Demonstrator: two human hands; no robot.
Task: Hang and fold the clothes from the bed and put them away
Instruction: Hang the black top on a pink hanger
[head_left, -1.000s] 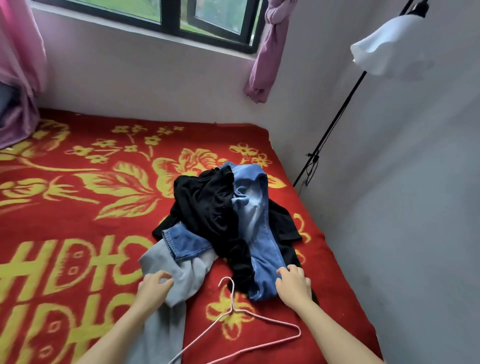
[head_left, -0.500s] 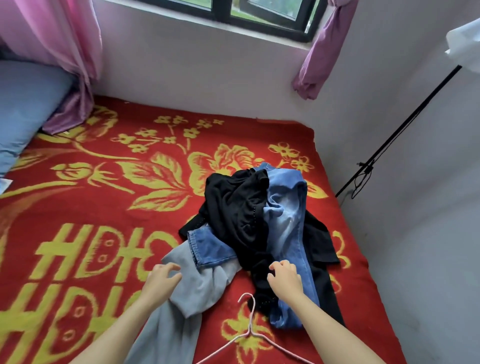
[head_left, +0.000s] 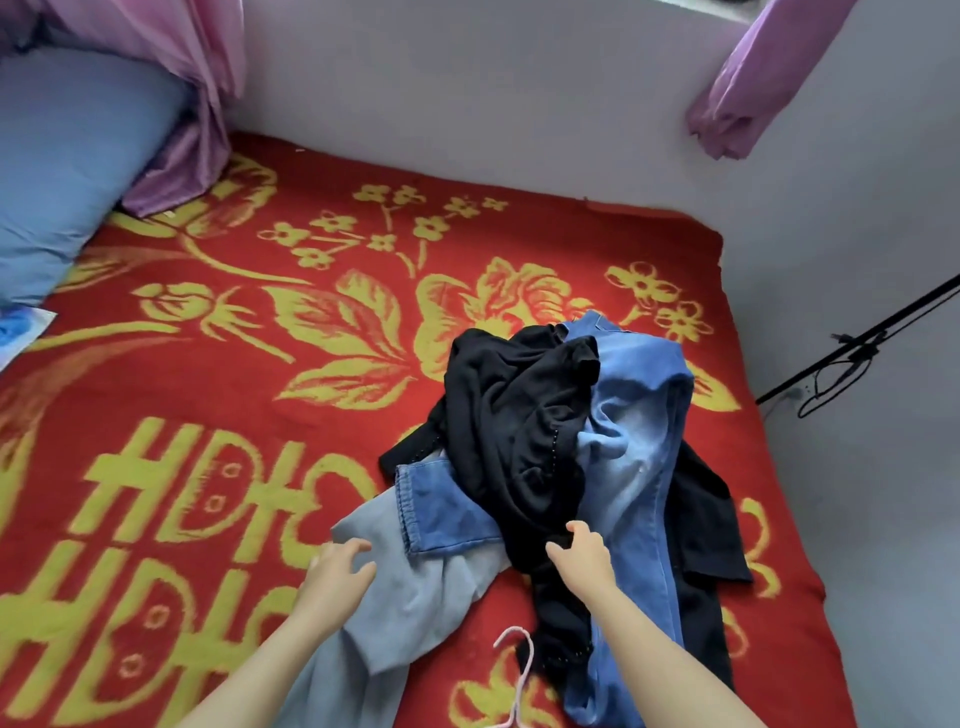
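Observation:
A heap of clothes lies on the red and yellow blanket (head_left: 208, 415). On top sits a crumpled black garment (head_left: 519, 415), over blue jeans (head_left: 639, 415) with one cuffed leg pointing left. A grey garment (head_left: 415, 587) spreads out toward me from under the heap. My left hand (head_left: 337, 571) is at the grey garment's left edge, fingers loosely spread and holding nothing. My right hand (head_left: 582, 556) rests on the lower part of the black garment, thumb out to the left. Between my forearms lies a pink wire hanger (head_left: 519, 670), partly cut off by the bottom edge.
A blue pillow (head_left: 67, 156) and a pink curtain (head_left: 202, 78) fill the far left corner. A purple curtain end (head_left: 753, 78) hangs at the back wall. A black lamp pole (head_left: 857, 348) with a cable leans beside the bed's right edge.
Both hands have moved forward and left. My right hand left the jeans near the hanger and now lies on the black garment. The view has swung left and down.

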